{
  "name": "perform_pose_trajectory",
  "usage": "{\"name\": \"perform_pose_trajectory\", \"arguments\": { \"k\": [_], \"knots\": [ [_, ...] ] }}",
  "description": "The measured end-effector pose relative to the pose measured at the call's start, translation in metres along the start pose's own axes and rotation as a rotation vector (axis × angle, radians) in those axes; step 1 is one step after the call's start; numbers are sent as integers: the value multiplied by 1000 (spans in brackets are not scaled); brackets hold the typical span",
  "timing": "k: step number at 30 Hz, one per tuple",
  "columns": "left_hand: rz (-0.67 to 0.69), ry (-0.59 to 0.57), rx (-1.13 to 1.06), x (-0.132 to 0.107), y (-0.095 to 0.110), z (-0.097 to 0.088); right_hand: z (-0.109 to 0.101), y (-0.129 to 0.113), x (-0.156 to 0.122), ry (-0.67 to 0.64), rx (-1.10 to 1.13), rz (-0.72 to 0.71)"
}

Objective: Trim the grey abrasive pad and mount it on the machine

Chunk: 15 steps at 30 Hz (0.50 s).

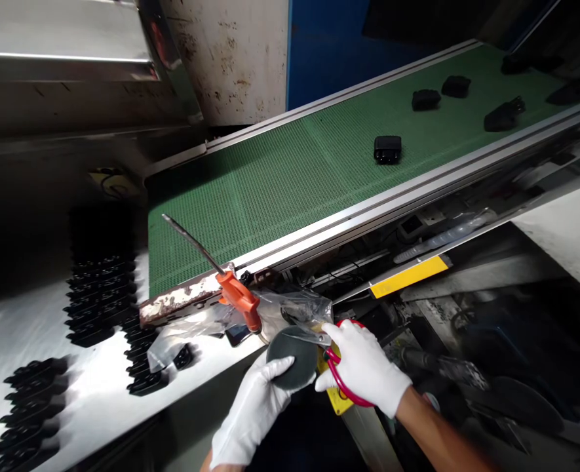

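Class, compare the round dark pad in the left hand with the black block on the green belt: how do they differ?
The round dark pad is a matt grey disc, while the black block is squarish and glossier. The pad sits in the white-gloved left hand; the block lies on the green mesh conveyor belt. Both are dark with rounded edges.

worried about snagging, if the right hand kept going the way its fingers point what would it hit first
Most likely the clear plastic bag, which the right hand's gloved fingers point up and left into and seem already to touch, though depth is hard to judge from this view.
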State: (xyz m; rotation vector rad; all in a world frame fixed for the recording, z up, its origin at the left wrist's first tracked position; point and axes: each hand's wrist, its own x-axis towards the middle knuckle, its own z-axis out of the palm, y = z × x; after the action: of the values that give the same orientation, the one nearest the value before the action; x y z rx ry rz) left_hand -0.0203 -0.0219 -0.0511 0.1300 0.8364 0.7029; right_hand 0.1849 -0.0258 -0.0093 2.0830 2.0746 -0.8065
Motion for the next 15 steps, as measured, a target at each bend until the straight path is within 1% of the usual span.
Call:
{"name": "perform_pose_trajectory", "arguments": {
  "k": [2, 3, 8, 12, 15],
  "knots": [
    [-13, -23, 4, -2, 3, 2, 2, 2, 1, -15, 5, 4],
    [-21, -15, -7, -2, 5, 3, 4, 5, 1, -27, 11, 6],
    [-49, 83, -53, -2, 7, 3, 8, 11, -1, -54, 20, 0],
    [-64, 25, -47, 1, 6, 1, 2, 5, 0, -13, -38, -20],
    [-47, 43, -30, 5, 6, -1, 1, 6, 2, -11, -39, -37]
  ]
}}
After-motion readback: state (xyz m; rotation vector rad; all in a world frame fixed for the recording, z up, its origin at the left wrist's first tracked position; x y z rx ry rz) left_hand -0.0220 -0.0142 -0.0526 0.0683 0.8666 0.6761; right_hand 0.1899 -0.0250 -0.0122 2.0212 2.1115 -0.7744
